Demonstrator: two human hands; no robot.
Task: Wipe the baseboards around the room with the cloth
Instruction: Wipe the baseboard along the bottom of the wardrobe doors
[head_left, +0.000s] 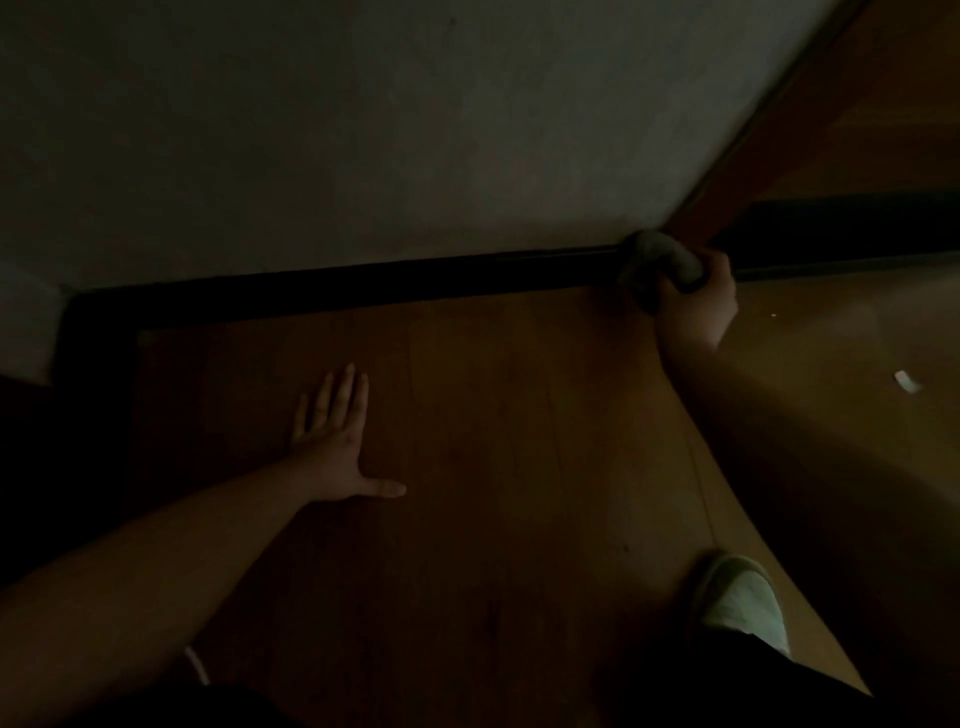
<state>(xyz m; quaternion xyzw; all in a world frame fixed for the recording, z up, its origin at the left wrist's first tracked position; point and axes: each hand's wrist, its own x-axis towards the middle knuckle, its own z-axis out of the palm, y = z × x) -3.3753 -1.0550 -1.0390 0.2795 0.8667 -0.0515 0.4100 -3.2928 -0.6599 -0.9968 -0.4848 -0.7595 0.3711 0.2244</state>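
Observation:
The scene is very dim. A dark baseboard (363, 283) runs along the foot of a pale wall (311, 130), left to right. My right hand (698, 299) is shut on a bunched grey cloth (657, 260), which presses against the baseboard where the wall meets a brown wooden door frame (727, 171). My left hand (340, 441) lies flat on the wooden floor (493, 415), fingers spread, thumb out, holding nothing.
The baseboard turns a corner at the far left (78, 332). A light-coloured shoe (743, 597) stands on the floor at lower right. A small white scrap (906, 380) lies on the floor to the right. Past the frame a dark threshold strip (857, 228) continues.

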